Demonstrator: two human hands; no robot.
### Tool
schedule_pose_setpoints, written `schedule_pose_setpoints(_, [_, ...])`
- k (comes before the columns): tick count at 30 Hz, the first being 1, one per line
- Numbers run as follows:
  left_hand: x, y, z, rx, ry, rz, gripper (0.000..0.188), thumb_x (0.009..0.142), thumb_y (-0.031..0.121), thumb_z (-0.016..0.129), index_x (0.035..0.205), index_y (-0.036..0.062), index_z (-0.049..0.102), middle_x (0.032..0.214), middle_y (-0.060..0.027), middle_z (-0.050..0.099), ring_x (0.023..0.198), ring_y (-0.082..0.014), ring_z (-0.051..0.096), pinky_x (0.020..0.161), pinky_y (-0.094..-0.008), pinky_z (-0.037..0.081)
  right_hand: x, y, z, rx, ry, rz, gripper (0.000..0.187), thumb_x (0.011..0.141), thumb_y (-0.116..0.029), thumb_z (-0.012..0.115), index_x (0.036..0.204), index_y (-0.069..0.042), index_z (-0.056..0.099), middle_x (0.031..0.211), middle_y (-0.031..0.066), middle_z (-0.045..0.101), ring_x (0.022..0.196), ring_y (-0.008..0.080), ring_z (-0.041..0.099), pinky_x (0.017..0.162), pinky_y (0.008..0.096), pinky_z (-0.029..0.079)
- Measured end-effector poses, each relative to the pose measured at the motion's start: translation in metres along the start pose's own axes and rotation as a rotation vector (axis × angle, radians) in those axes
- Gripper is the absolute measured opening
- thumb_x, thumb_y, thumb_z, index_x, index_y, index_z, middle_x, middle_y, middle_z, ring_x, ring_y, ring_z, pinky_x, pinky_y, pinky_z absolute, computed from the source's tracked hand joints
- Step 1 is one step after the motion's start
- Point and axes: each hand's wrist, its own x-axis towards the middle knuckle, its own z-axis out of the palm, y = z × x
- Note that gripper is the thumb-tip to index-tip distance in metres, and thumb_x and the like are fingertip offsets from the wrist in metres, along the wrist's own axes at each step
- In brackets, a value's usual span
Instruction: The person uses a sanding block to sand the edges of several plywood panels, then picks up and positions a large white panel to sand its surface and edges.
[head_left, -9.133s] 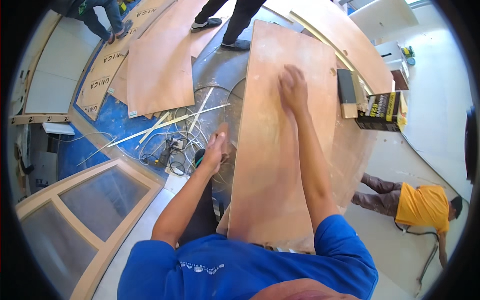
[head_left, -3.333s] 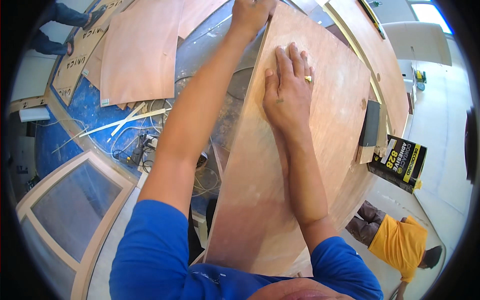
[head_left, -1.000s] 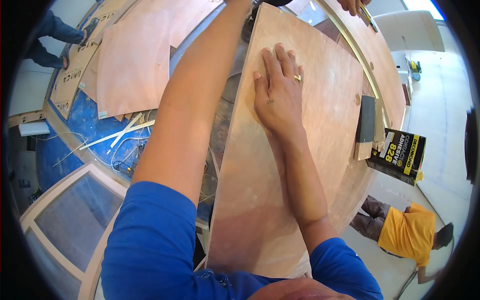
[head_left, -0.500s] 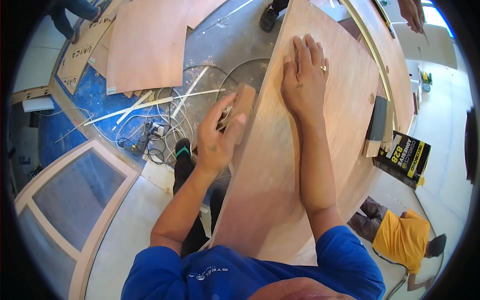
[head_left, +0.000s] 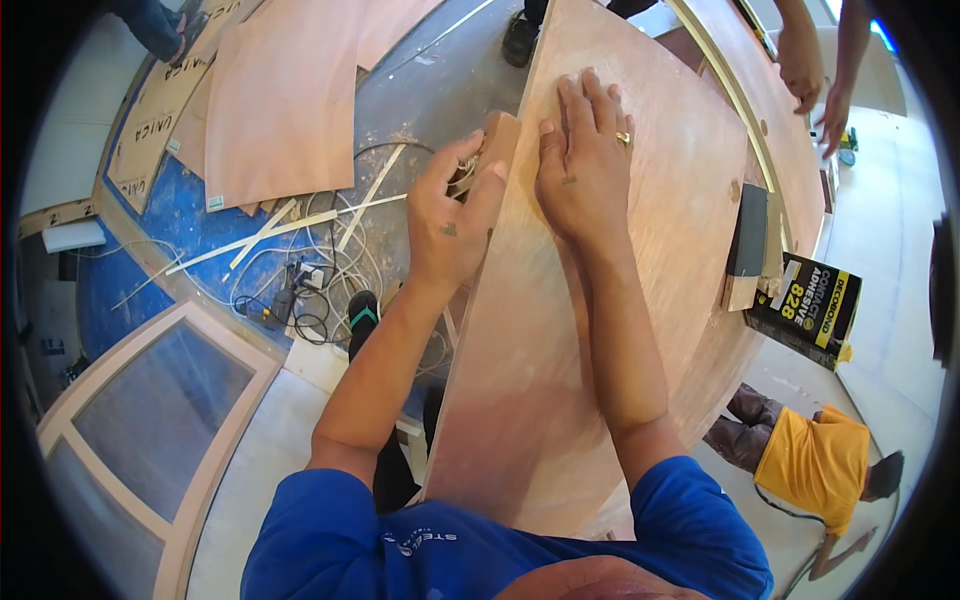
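Note:
A large reddish-brown plywood panel (head_left: pixel 530 380) stretches away in front of me. At its left edge my left hand (head_left: pixel 445 240) is closed around a small wooden block (head_left: pixel 499 140), with the thumb on the near side. The block lies along that edge; its underside is hidden, so I cannot tell what covers it. On the panel's top face my right hand (head_left: pixel 588 180) rests flat, fingers stretched toward the far end, a ring on one finger.
Right of the panel stand a dark block (head_left: pixel 748 232) and a black-and-yellow adhesive tin (head_left: pixel 806 308). A co-worker's hands (head_left: pixel 805 75) hang at the upper right; a person in yellow (head_left: pixel 812 465) bends below. Cables (head_left: pixel 345 265), wood strips and plywood sheets (head_left: pixel 280 110) cover the left floor, near a framed glass door (head_left: pixel 165 410).
My left hand and the block have moved farther away along the panel's left edge. My right hand has shifted slightly left. More of the co-worker's hands shows at the upper right.

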Motion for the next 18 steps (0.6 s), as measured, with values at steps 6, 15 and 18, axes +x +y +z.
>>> schedule_pose_setpoints(6, [0.051, -0.004, 0.024, 0.011, 0.000, 0.035, 0.041, 0.092, 0.022, 0.074, 0.121, -0.0074, 0.068, 0.104, -0.0188, 0.075, 0.093, -0.0202, 0.071, 0.086, -0.0332, 0.055, 0.000, 0.001, -0.003, 0.015, -0.028, 0.015, 0.052, 0.100, -0.023, 0.052, 0.148, -0.003, 0.051, 0.161, 0.0235, 0.038, 0.152, 0.0480, 0.027, 0.124, 0.0609, 0.017])
schedule_pose_setpoints(15, [0.177, -0.040, 0.089, -0.084, 0.019, 0.142, 0.042, 0.093, 0.028, 0.072, 0.117, -0.0070, 0.070, 0.089, -0.0090, 0.071, 0.072, -0.0107, 0.062, 0.060, -0.0272, 0.049, 0.000, -0.001, -0.007, 0.028, -0.050, 0.030, 0.053, 0.101, -0.022, 0.052, 0.149, 0.000, 0.049, 0.161, 0.0249, 0.036, 0.152, 0.0489, 0.025, 0.124, 0.0624, 0.014])
schedule_pose_setpoints(18, [0.205, -0.018, 0.118, -0.006, 0.156, 0.299, 0.042, 0.095, 0.039, 0.067, 0.084, -0.0008, 0.074, 0.077, -0.0206, 0.072, 0.076, -0.0323, 0.069, 0.075, -0.0434, 0.053, 0.001, 0.008, -0.008, 0.022, -0.056, 0.053, 0.053, 0.101, -0.022, 0.051, 0.149, 0.001, 0.049, 0.161, 0.0252, 0.036, 0.152, 0.0487, 0.025, 0.124, 0.0626, 0.014])
